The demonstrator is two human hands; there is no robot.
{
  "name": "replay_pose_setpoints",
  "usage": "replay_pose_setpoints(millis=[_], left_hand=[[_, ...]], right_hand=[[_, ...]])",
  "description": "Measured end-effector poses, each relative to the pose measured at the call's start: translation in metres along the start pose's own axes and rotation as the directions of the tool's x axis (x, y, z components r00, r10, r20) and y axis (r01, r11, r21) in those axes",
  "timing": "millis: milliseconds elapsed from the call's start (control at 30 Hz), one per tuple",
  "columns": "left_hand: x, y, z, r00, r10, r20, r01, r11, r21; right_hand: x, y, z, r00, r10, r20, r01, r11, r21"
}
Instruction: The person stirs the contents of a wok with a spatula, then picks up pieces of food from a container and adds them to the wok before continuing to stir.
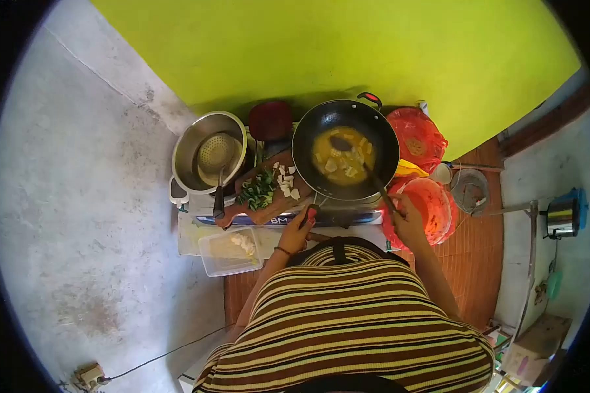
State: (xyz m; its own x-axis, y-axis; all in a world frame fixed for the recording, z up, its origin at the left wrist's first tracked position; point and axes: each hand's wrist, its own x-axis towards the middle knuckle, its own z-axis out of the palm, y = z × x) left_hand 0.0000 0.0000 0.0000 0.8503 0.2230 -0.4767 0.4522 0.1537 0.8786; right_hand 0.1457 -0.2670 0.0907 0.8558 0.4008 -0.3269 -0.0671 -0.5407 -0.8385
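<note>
My left hand (295,232) is closed around the handle (312,211) of a black wok (306,160) on the stove. Yellow broth with pale chunks (331,169) fills the wok's bottom. In my right hand (410,226) is the dark handle of a spatula (378,185); its rounded head lies in the broth, partly covered. Left of the wok, a wooden cutting board (269,211) carries chopped green leaves (257,190) and white pieces (286,181).
A steel pot (178,160) with a strainer ladle (217,152) stands at the left. In front is a clear plastic container (210,257) with pale bits. Red plastic bags (418,124) and a red basin (432,203) are at the right. A green wall (347,46) rises behind.
</note>
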Motion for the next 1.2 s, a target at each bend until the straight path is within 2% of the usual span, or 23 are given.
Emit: replay_pose_setpoints(millis=[67, 167, 267, 367, 433, 467, 567, 667, 767, 800, 833, 900, 933, 1000, 1033, 1067, 1100, 1167, 1200], left_hand=[[0.003, -0.003, -0.001, 1.0, -0.003, 0.004, 0.003, 0.999, 0.035], [0.0, -0.004, -0.002, 1.0, -0.01, 0.017, 0.01, 0.999, 0.033], [-0.004, 0.008, 0.0, 0.998, -0.057, 0.004, 0.057, 0.997, 0.055], [-0.005, 0.011, 0.001, 0.999, -0.053, 0.0, 0.053, 0.996, 0.078], [-0.005, 0.009, 0.0, 0.999, -0.039, 0.002, 0.038, 0.996, 0.074], [-0.005, 0.008, 0.0, 0.999, -0.032, 0.003, 0.031, 0.997, 0.072], [-0.004, 0.006, 0.002, 1.0, -0.016, 0.004, 0.016, 0.999, 0.039], [-0.004, 0.005, -0.001, 1.0, -0.022, 0.006, 0.022, 1.0, 0.013], [-0.006, 0.012, -0.001, 0.999, -0.043, 0.012, 0.043, 0.999, 0.017], [-0.007, 0.014, -0.002, 0.998, -0.053, 0.018, 0.052, 0.998, 0.038], [-0.007, 0.017, -0.002, 0.998, -0.063, 0.024, 0.062, 0.996, 0.058], [-0.007, 0.016, -0.003, 0.996, -0.08, 0.028, 0.077, 0.994, 0.08], [-0.006, 0.015, -0.003, 0.996, -0.086, 0.026, 0.084, 0.993, 0.082], [-0.005, 0.015, -0.003, 0.996, -0.081, 0.021, 0.079, 0.993, 0.082], [-0.006, 0.016, -0.002, 0.997, -0.073, 0.019, 0.071, 0.994, 0.08], [-0.006, 0.016, -0.002, 0.998, -0.063, 0.015, 0.062, 0.995, 0.079], [-0.005, 0.013, -0.002, 0.999, -0.034, 0.013, 0.033, 0.997, 0.075], [0.0, 0.002, -0.002, 1.0, 0.022, 0.008, -0.022, 0.998, 0.063], [-0.001, 0.003, -0.002, 1.0, 0.021, 0.007, -0.022, 0.997, 0.074]], right_hand=[[0.011, 0.011, -0.002, 0.982, -0.129, -0.138, 0.127, 0.992, -0.02], [0.018, 0.009, -0.007, 0.948, -0.184, -0.259, 0.156, 0.98, -0.126], [0.035, 0.026, -0.007, 0.908, -0.323, -0.267, 0.235, 0.92, -0.312], [0.031, 0.008, 0.001, 0.987, 0.033, -0.158, -0.029, 0.999, 0.032], [0.031, 0.004, 0.001, 0.979, 0.205, 0.022, -0.201, 0.924, 0.325], [0.031, 0.002, 0.0, 0.955, 0.266, 0.129, -0.296, 0.844, 0.448], [0.025, -0.018, -0.002, 0.921, 0.288, 0.264, -0.389, 0.741, 0.547], [0.02, -0.022, 0.001, 0.947, 0.204, 0.248, -0.311, 0.774, 0.551], [0.027, -0.018, 0.003, 0.992, 0.114, 0.056, -0.126, 0.933, 0.336], [0.042, 0.001, 0.006, 0.985, -0.119, -0.124, 0.136, 0.981, 0.142], [0.065, 0.032, 0.01, 0.895, -0.371, -0.246, 0.358, 0.929, -0.097], [0.082, 0.042, 0.012, 0.731, -0.617, -0.292, 0.522, 0.781, -0.343], [0.087, 0.042, 0.012, 0.728, -0.623, -0.288, 0.533, 0.777, -0.334], [0.09, 0.038, 0.013, 0.869, -0.428, -0.25, 0.397, 0.903, -0.165], [0.082, 0.02, 0.015, 0.963, -0.207, -0.173, 0.208, 0.978, -0.011], [0.076, 0.005, 0.017, 0.998, 0.015, -0.06, -0.007, 0.992, 0.123], [0.074, -0.002, 0.02, 0.992, 0.121, 0.023, -0.123, 0.95, 0.289], [0.07, -0.015, 0.024, 0.93, 0.281, 0.237, -0.367, 0.75, 0.55], [0.065, -0.024, 0.024, 0.917, 0.259, 0.304, -0.391, 0.734, 0.555]])
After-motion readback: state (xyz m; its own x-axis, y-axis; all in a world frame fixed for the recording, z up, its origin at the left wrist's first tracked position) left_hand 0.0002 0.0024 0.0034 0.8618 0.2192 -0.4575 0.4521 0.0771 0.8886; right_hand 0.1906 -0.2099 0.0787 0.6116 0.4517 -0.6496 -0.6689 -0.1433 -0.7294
